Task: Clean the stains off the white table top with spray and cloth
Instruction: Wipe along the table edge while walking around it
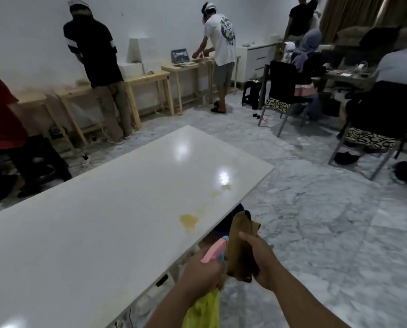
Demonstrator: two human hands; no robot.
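Note:
The white table top [108,209] stretches away from me on the left. A yellowish-brown stain [188,220] lies near its right edge, and fainter stains [221,190] sit farther along that edge. My left hand [203,268] grips a spray bottle [213,250] with a pink and blue nozzle and a yellow-green body, held just off the table's right edge. My right hand [259,261] holds a brown cloth [242,240] beside the bottle, over the floor.
Marble floor [316,221] lies to the right of the table. Wooden benches [148,79] line the far wall, with people standing at them. Chairs [372,129] and seated people fill the right side. A dark stool [39,159] stands at the left.

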